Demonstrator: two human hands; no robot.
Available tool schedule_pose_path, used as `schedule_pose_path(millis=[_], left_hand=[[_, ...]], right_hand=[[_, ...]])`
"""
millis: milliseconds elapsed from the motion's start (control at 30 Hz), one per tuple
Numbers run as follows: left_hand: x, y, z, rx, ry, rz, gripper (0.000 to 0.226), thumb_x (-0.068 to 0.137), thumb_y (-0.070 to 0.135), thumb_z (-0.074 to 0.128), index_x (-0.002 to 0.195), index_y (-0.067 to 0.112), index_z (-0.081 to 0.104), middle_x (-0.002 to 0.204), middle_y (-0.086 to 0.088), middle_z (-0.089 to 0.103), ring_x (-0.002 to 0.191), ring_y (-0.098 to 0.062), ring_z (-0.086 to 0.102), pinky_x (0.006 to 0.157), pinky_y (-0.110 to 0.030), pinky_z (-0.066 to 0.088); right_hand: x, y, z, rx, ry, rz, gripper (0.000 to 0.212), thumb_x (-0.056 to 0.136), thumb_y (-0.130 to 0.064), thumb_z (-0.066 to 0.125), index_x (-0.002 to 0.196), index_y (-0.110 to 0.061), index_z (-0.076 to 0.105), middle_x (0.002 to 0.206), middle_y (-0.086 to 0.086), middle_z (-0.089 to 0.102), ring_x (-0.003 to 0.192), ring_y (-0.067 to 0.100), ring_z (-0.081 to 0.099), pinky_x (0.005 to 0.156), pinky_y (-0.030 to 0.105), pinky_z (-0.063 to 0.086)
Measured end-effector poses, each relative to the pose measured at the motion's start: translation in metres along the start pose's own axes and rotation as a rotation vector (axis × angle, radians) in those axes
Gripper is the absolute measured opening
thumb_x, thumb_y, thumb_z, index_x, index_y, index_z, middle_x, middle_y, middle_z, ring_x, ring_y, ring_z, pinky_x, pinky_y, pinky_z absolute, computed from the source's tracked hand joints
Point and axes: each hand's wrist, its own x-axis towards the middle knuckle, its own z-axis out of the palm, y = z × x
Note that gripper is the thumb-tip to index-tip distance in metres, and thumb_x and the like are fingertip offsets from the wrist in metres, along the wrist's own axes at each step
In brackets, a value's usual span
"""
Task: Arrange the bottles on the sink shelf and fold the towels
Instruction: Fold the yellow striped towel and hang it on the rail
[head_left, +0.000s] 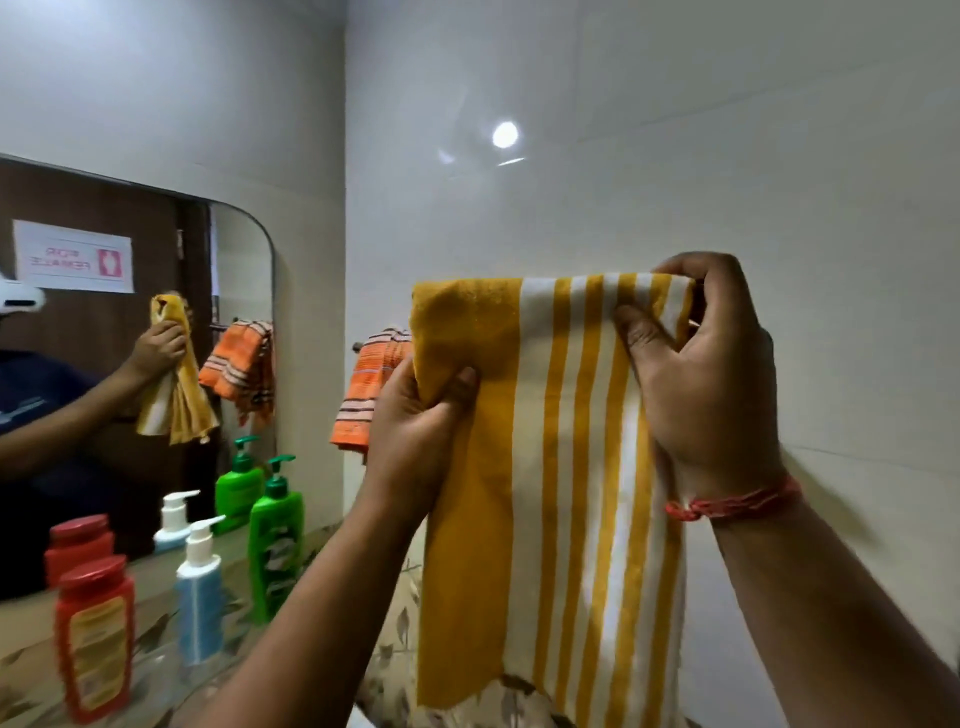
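Bathroom corner: plain white walls, one bright light spot reflected on the right wall. Mirror on the left wall, rounded corner; it reflects a brown door with a paper sign. Below the mirror, a patterned stone sink shelf, floral brown-on-beige, which continues as the counter under the arms.

Bottles stand upright in a row on the shelf, close to the mirror: red bottle nearest the camera, then white-blue pump bottle, then green pump bottle furthest back. Each apart from its neighbour, none touching.

Orange striped towel hangs bunched on a wall rail behind the left hand.

Yellow-and-white striped towel held up in the air in front of the right wall, hanging vertically, lower edge just above the counter.

Left hand: fingers curled, thumb pinching a gathered fold at the solid yellow edge, below the top corner.
Right hand: fingers curled over the top right corner, thumb pressed on the front of the cloth. Red thread band on the right wrist.
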Motion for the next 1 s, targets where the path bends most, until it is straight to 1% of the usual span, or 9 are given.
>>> schedule_pose_path(millis=[133,300,467,567,700,800,867,933,1000], left_hand=[[0.035,-0.010,0.023,0.050,0.033,0.038,0.015,0.097,0.022,0.067,0.108,0.013,0.069,0.098,-0.014,0.074,0.091,-0.033,0.072,0.077,-0.050,0.061],[0.067,-0.026,0.037,0.096,0.005,0.093,0.012,0.095,0.026,0.067,0.107,0.024,0.068,0.101,-0.006,0.074,0.094,-0.025,0.071,0.082,-0.055,0.059],[0.117,-0.031,0.055,0.200,-0.031,0.130,0.020,0.094,0.026,0.064,0.113,0.020,0.066,0.104,0.003,0.072,0.096,-0.013,0.068,0.087,-0.046,0.057],[0.150,-0.027,0.066,0.316,-0.072,0.146,0.019,0.094,0.020,0.062,0.112,0.016,0.066,0.108,-0.003,0.072,0.099,-0.021,0.066,0.087,-0.042,0.056],[0.177,-0.030,0.072,0.479,-0.098,0.144,0.021,0.096,0.021,0.057,0.116,0.014,0.059,0.114,-0.009,0.069,0.102,-0.030,0.064,0.085,-0.042,0.054],[0.170,-0.039,0.072,0.535,-0.011,0.266,0.038,0.090,0.017,0.062,0.124,0.007,0.048,0.123,-0.017,0.055,0.109,-0.037,0.054,0.091,-0.050,0.051],[0.165,-0.041,0.071,0.584,0.049,0.411,0.057,0.085,0.018,0.068,0.135,0.006,0.044,0.133,-0.020,0.044,0.120,-0.038,0.042,0.100,-0.048,0.043],[0.158,-0.038,0.069,0.749,0.088,0.659,0.048,0.087,0.022,0.067,0.132,0.010,0.053,0.131,-0.021,0.047,0.119,-0.035,0.039,0.100,-0.046,0.038],[0.154,-0.034,0.068,0.913,0.021,0.908,0.023,0.094,0.024,0.062,0.113,0.011,0.066,0.117,-0.017,0.060,0.109,-0.034,0.047,0.091,-0.045,0.040]], right_hand=[[0.031,0.012,0.005,-0.061,-0.029,0.034,0.031,0.092,-0.026,0.068,0.117,-0.011,0.056,0.098,-0.010,0.059,0.079,-0.001,0.054,0.068,-0.006,0.037],[0.055,0.026,0.017,-0.190,-0.026,0.069,0.028,0.092,-0.025,0.068,0.114,-0.012,0.055,0.097,-0.007,0.059,0.084,0.009,0.056,0.060,-0.006,0.034],[0.099,0.037,0.032,-0.319,-0.025,0.078,0.029,0.091,-0.025,0.068,0.113,-0.014,0.053,0.099,-0.003,0.062,0.086,0.012,0.056,0.062,0.010,0.037],[0.126,0.041,0.046,-0.424,-0.026,0.013,0.028,0.092,-0.019,0.065,0.115,-0.010,0.052,0.105,0.008,0.065,0.094,0.021,0.060,0.072,0.021,0.038],[0.135,0.050,0.060,-0.580,-0.045,-0.136,0.027,0.094,-0.015,0.059,0.119,-0.008,0.051,0.110,0.014,0.064,0.097,0.032,0.062,0.071,0.030,0.042],[0.121,0.059,0.061,-0.727,-0.111,-0.292,0.032,0.093,-0.012,0.060,0.123,-0.007,0.052,0.115,0.017,0.059,0.096,0.035,0.062,0.073,0.039,0.053],[0.109,0.068,0.058,-0.821,-0.144,-0.372,0.030,0.092,-0.011,0.061,0.121,-0.008,0.053,0.112,0.016,0.055,0.095,0.033,0.059,0.072,0.040,0.054],[0.103,0.073,0.053,-0.921,-0.149,-0.418,0.029,0.093,-0.015,0.061,0.120,-0.012,0.053,0.113,0.015,0.051,0.097,0.030,0.054,0.074,0.039,0.053],[0.101,0.074,0.049,-1.046,-0.141,-0.463,0.028,0.096,-0.023,0.058,0.122,-0.014,0.051,0.118,0.015,0.049,0.100,0.031,0.051,0.078,0.039,0.053]])
